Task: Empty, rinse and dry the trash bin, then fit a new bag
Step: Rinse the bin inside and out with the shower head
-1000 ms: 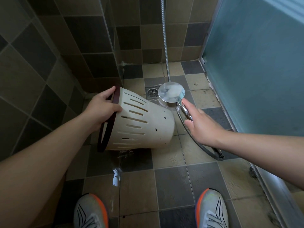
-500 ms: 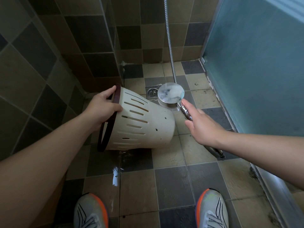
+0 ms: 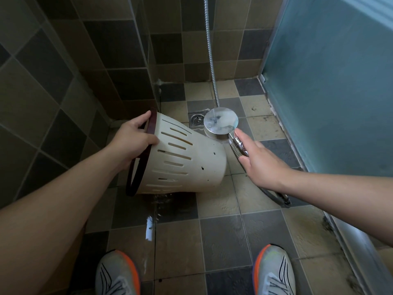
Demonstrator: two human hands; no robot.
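The fingers of the left hand curl over the dark brown rim band of the cream slotted plastic trash bin, thumb inside the mouth, gripping it. The bin is tipped on its side above the tiled shower floor, its open mouth turned toward the person and its closed base pointing toward the far corner. A few dark specks mark its wall near the base.

The right hand holds the chrome handle of the round chrome shower head, index finger stretched along the handle; how the other fingers close beneath it is hidden. The head sits just beside the bin's base, with its flat back facing up.

A ribbed metal hose runs up the wall behind. A square steel floor drain lies just beyond the bin. Water wets the tiles under the bin. Two grey-and-orange trainers stand at the bottom edge. A frosted blue-green panel closes the right side.
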